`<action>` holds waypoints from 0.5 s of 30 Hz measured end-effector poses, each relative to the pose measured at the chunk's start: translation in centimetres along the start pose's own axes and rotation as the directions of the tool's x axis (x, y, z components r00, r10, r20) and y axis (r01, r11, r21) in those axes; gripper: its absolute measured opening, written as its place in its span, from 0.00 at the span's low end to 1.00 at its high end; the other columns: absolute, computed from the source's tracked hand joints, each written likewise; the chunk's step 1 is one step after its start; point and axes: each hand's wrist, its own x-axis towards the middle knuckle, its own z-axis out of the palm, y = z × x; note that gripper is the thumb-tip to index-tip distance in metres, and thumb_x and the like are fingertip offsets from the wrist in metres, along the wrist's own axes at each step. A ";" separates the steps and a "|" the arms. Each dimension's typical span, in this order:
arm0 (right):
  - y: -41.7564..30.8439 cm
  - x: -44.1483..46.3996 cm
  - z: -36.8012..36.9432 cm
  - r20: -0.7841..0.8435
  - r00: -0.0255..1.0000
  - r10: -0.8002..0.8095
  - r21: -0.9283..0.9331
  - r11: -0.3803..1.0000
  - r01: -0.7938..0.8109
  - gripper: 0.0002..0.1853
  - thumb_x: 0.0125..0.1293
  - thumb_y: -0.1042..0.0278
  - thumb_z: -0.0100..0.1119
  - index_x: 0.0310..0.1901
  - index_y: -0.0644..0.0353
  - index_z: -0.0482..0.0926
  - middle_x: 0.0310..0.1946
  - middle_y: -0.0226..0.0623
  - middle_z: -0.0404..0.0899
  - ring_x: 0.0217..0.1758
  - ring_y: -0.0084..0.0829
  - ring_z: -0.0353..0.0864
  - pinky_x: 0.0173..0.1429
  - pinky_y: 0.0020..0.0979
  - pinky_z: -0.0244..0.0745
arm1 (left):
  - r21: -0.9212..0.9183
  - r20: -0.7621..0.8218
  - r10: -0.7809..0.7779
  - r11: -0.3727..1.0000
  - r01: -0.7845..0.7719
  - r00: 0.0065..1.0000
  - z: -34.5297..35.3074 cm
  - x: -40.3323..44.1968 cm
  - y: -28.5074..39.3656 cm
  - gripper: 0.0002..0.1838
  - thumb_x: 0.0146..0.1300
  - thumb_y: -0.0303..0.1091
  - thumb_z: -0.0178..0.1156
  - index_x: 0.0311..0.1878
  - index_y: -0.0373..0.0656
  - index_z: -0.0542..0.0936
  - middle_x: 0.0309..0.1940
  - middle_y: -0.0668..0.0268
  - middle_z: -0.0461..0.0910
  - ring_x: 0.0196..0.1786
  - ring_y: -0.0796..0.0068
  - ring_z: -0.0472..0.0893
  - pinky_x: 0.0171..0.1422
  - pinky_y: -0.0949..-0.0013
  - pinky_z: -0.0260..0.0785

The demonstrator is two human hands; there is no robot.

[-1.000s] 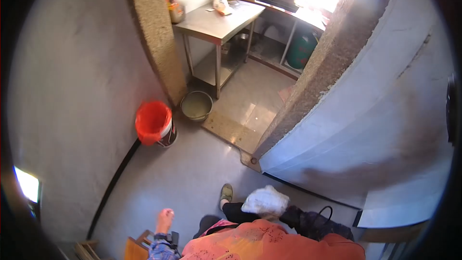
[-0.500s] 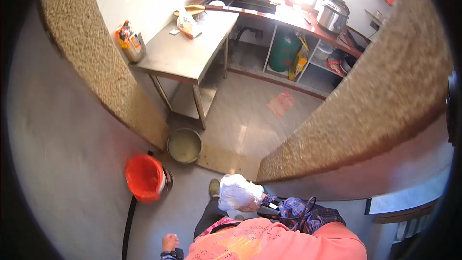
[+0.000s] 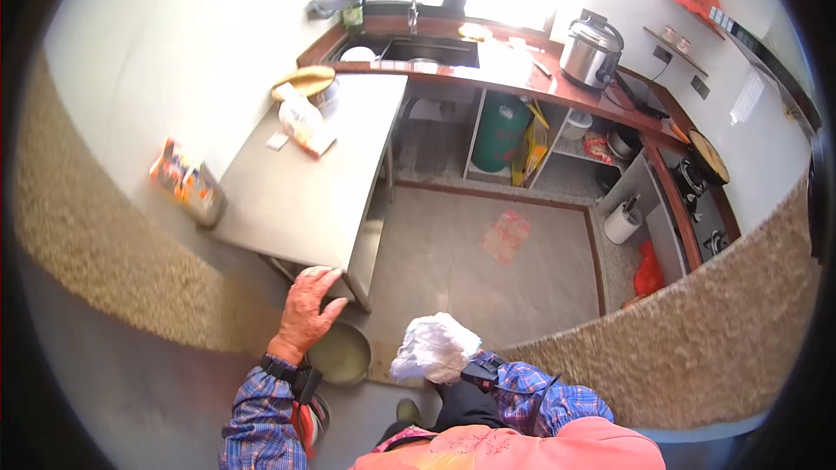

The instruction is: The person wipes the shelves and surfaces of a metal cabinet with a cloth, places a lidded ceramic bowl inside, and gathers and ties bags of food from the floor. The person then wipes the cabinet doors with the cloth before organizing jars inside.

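Observation:
My left hand (image 3: 306,309) is raised in front of the near corner of the steel table (image 3: 300,200). Its fingers are stretched out with the thumb apart, and nothing is in them. Below and beside it on the floor stands a bucket (image 3: 342,357), partly hidden by the hand. In front of my body, my right hand (image 3: 451,374) grips a crumpled white bundle (image 3: 433,341). Whether this is cloth or a thin bag, I cannot tell. The bundle covers most of the right hand's fingers.
A doorway edge of rough stone (image 3: 662,357) curves along the right. On the steel table lie a plastic bag (image 3: 303,122) and a round basket lid (image 3: 303,83). Beyond are a sink (image 3: 431,52), a pressure cooker (image 3: 592,52) and a green cylinder (image 3: 500,132). A red-lined bin (image 3: 306,426) stands low left.
My view has moved forward to the kitchen opening. My left hand has risen from low beside my body to the table corner. The white bundle stays in my right hand.

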 end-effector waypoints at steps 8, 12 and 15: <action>12.3 1.8 -19.8 -0.529 0.836 0.146 0.500 0.849 0.168 0.17 0.62 0.54 0.59 0.20 0.45 0.67 0.13 0.28 0.66 0.17 0.30 0.66 0.25 0.35 0.60 | 0.291 0.353 -0.148 0.956 0.042 0.924 7.3 14.0 -9.0 0.51 0.57 0.63 0.63 0.75 0.41 0.56 0.76 0.50 0.51 0.78 0.46 0.48 0.78 0.45 0.42; 11.9 2.6 -26.4 -0.549 0.774 0.315 0.833 0.281 0.476 0.24 0.67 0.53 0.61 0.18 0.44 0.60 0.12 0.28 0.62 0.16 0.28 0.63 0.20 0.34 0.55 | 0.425 0.339 -0.272 0.898 0.111 0.901 9.5 13.7 -9.8 0.55 0.50 0.60 0.68 0.76 0.43 0.55 0.78 0.54 0.45 0.80 0.47 0.42 0.78 0.41 0.34; 15.8 1.8 -28.5 -0.524 0.746 0.411 0.843 0.377 0.384 0.18 0.65 0.56 0.64 0.25 0.52 0.68 0.19 0.34 0.71 0.18 0.32 0.70 0.23 0.37 0.68 | 0.429 0.346 -0.300 0.893 0.134 0.889 9.5 14.1 -9.3 0.54 0.48 0.57 0.68 0.75 0.42 0.56 0.78 0.53 0.46 0.79 0.47 0.43 0.78 0.41 0.34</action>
